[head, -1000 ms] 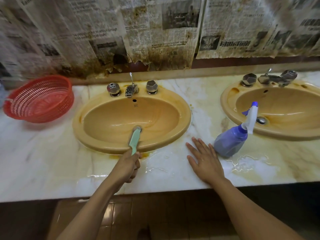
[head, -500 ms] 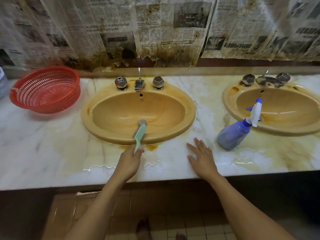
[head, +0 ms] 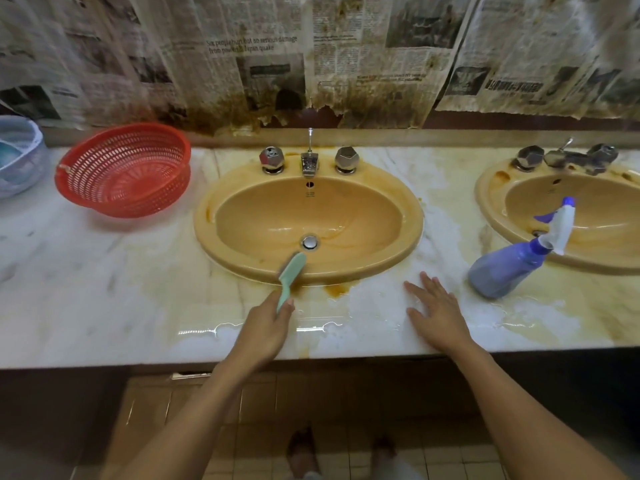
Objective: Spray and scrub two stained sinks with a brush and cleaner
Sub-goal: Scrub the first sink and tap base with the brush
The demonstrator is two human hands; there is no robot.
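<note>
A single wide-angle view from the person's head looks forward and down, close over the near edge of the table (head: 104,306). The left sink (head: 204,233) sits centre; the right sink (head: 485,199) runs off frame right.

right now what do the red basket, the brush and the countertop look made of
The red basket: likely plastic, moulded slotted lattice, uniform colour. The brush: probably plastic, smooth pale green back and handle. The countertop: seems polished marble or similar stone, grey veining, glossy reflections near the front edge.
</note>
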